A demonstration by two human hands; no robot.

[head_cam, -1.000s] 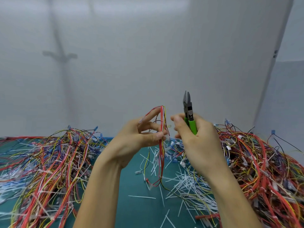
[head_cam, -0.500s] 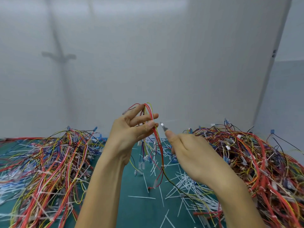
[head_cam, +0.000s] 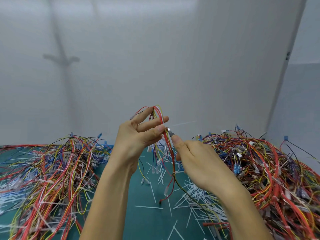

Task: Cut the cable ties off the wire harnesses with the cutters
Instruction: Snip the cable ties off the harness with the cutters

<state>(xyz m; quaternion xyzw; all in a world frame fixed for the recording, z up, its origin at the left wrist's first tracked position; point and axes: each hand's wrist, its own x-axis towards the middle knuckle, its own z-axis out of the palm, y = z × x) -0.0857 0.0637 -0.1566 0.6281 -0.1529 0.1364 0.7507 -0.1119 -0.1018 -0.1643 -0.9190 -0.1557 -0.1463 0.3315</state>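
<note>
Left grip: the left hand [head_cam: 138, 137] pinches a wire harness [head_cam: 168, 153] between thumb and fingers, raised above the mat.
Right grip: the right hand [head_cam: 197, 163] is curled round the cutters [head_cam: 170, 133]. Only the metal tip shows.
Cutters: the tip meets the harness just below the left thumb. I cannot tell how far the blades are parted.
Harness: its ends hang down, and a white cable tie [head_cam: 174, 172] rings it lower down.
Pale streak [head_cam: 183, 122]: right of the fingers, too blurred to name.
Piles: a left wire pile [head_cam: 52, 170] and a right wire pile [head_cam: 268, 170].
Green mat [head_cam: 142, 219]: cut ties [head_cam: 195, 193] lie scattered between the piles.
</note>
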